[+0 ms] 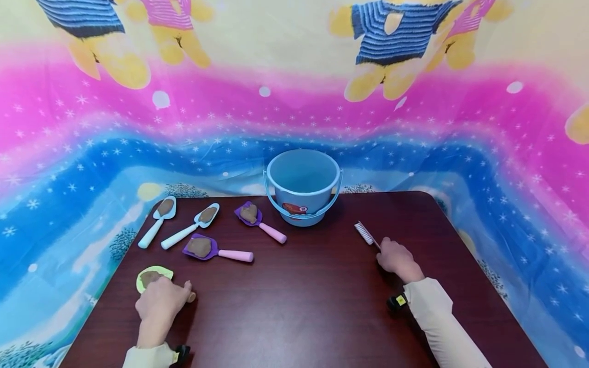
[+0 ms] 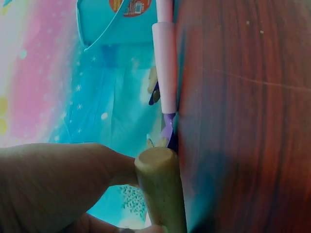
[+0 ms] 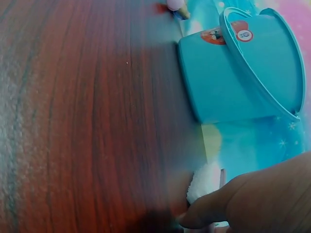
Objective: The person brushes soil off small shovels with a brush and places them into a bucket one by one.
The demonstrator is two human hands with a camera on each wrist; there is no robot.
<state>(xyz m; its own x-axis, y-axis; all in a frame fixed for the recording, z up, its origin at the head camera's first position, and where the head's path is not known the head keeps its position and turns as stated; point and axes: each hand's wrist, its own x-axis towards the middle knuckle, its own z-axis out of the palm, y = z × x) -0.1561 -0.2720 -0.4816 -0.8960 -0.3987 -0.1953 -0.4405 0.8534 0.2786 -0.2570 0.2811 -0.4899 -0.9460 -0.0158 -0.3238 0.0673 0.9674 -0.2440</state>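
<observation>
My left hand (image 1: 160,302) is at the table's near left, gripping a light-green toy shovel (image 1: 162,270) with a brown clump (image 1: 149,277) in its scoop. In the left wrist view the shovel's yellowish handle (image 2: 163,189) shows between thumb and fingers. At the right, my right hand (image 1: 398,259) holds a small brush (image 1: 364,233) by its handle, white bristles (image 3: 203,183) beyond the fingers. Most of the brush handle is hidden by the hand.
A blue bucket (image 1: 301,204) stands upright at the back middle, its handle lowered in front. Two purple-and-pink shovels (image 1: 235,255) and two light-blue shovels (image 1: 179,237) lie at the left, each bearing a brown clump. Patterned cloth (image 1: 230,117) hangs around the dark table (image 1: 294,301).
</observation>
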